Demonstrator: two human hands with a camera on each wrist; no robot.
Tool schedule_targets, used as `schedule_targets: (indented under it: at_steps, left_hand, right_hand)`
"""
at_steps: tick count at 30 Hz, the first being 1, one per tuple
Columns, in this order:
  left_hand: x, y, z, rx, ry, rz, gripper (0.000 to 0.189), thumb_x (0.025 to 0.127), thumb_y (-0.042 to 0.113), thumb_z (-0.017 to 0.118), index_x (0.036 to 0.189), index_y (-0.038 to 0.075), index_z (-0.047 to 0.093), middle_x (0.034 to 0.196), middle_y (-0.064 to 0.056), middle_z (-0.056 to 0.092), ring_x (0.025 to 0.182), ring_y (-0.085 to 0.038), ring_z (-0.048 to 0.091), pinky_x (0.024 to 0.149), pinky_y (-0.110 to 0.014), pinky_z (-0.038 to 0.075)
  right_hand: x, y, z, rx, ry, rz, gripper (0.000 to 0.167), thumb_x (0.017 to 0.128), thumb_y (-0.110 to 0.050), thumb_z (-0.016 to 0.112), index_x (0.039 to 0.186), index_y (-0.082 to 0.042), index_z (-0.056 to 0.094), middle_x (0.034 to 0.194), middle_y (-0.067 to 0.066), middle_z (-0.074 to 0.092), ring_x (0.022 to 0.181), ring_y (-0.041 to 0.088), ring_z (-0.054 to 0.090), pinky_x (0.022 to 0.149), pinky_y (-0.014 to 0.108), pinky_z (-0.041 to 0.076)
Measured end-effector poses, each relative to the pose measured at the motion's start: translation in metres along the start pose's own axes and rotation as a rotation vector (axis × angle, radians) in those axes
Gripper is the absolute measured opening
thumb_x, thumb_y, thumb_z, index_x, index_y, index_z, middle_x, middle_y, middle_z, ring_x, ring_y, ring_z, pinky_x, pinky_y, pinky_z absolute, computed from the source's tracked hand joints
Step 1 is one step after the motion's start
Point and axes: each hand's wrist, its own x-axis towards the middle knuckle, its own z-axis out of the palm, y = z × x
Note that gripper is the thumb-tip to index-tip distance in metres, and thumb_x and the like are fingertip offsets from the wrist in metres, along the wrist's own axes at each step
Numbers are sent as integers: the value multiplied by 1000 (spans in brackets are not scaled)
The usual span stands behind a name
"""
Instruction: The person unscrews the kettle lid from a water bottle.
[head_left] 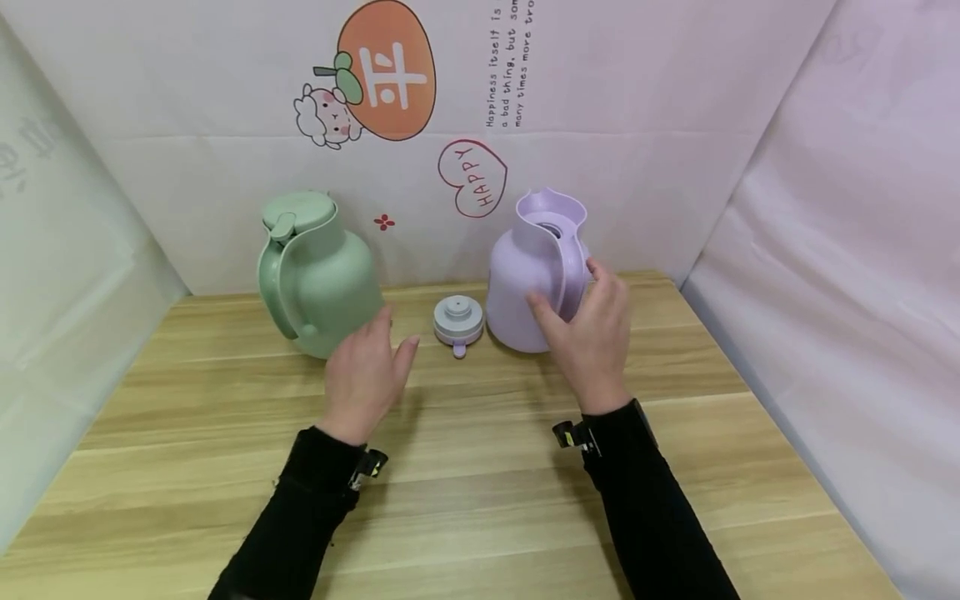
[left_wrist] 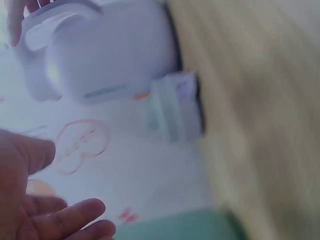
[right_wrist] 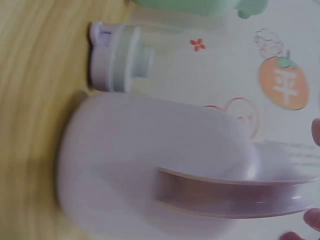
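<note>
R hand [head_left: 596,337] spread wide abt lilac jug [head_left: 517,287], L hand [head_left: 365,375] empty, fingers loose; careless R nudge cd knock jug into stopper [head_left: 458,321] nr bench [head_left: 465,500] back edge.

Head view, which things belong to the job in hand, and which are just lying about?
Likely in the job:
lilac jug, open at the top, right grip at its handle
grey-and-lilac stopper, beside that jug
possibly the green jug, lid on, left grip close by

Probably just there:
printed backdrop
wooden table, as support
</note>
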Motion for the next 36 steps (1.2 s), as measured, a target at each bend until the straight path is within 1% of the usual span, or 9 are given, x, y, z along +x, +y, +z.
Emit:
schedule_targets:
  at_steps: [4, 6, 8, 11, 15, 17, 27, 31, 36]
  left_hand:
    - [-8, -6, -18, 103, 104, 143, 68, 98, 43, 71, 146, -2, 54, 124, -27, 70, 111, -44, 68, 90, -55, 57]
    - [-11, -9, -24, 140, 138, 186, 70, 97, 45, 72, 145, -3, 54, 132, -28, 66, 121, -46, 64, 100, -58, 53]
    - [-13, -12, -29, 167, 146, 209, 74, 96, 47, 73, 147, -3, 53, 139, -29, 62, 128, -48, 59, 106, -60, 49]
    - [-16, -14, -33, 199, 86, 211, 80, 95, 53, 70, 151, -2, 50, 148, -29, 54, 138, -50, 51, 113, -63, 41]
    - [-18, -13, -34, 232, -39, 196, 87, 97, 62, 62, 157, 1, 42, 157, -30, 44, 147, -49, 40, 120, -64, 32]
    - [-19, -14, -33, 237, -70, 189, 89, 98, 63, 60, 158, 2, 40, 159, -30, 41, 149, -48, 37, 121, -64, 30]
    - [-19, -19, -33, 241, -75, 186, 88, 98, 63, 60, 158, 3, 40, 158, -30, 42, 148, -49, 39, 120, -65, 31]
    - [-16, -23, -39, 193, 7, 181, 83, 97, 57, 66, 155, 2, 46, 151, -29, 51, 139, -50, 49, 114, -64, 39]
    - [-13, -29, -51, 40, 211, 158, 67, 99, 42, 68, 149, -1, 52, 137, -27, 63, 123, -48, 61, 103, -63, 48]
  right_hand:
    - [-10, -12, -6, -119, 167, -200, 85, 89, -61, 70, 141, 3, 48, 141, 32, 46, 126, 46, 47, 101, 60, 41]
    - [-15, -19, -6, -157, 208, -298, 78, 92, -58, 69, 138, 2, 51, 139, 32, 46, 120, 46, 49, 97, 59, 42]
    - [-21, -27, -4, -166, 190, -370, 70, 93, -53, 70, 135, 1, 54, 137, 30, 49, 114, 46, 51, 93, 57, 44]
    - [-32, -36, 5, -187, 95, -443, 65, 91, -47, 73, 133, 0, 57, 136, 29, 54, 111, 46, 55, 93, 58, 48]
    - [-46, -37, 22, -231, -71, -473, 70, 88, -44, 81, 139, -2, 58, 141, 31, 55, 117, 47, 59, 97, 61, 51]
    - [-52, -35, 30, -267, -128, -484, 76, 86, -47, 83, 142, -2, 57, 143, 33, 53, 120, 48, 60, 98, 61, 53]
    - [-72, -30, 51, -419, -261, -520, 91, 84, -62, 80, 150, -6, 54, 151, 38, 45, 133, 56, 52, 103, 63, 51]
    - [-75, -32, 53, -426, -323, -488, 89, 87, -63, 77, 152, -8, 52, 154, 36, 43, 136, 55, 49, 105, 64, 49]
    - [-77, -35, 54, -416, -363, -453, 89, 87, -62, 76, 153, -9, 50, 156, 34, 41, 139, 54, 47, 107, 65, 46]
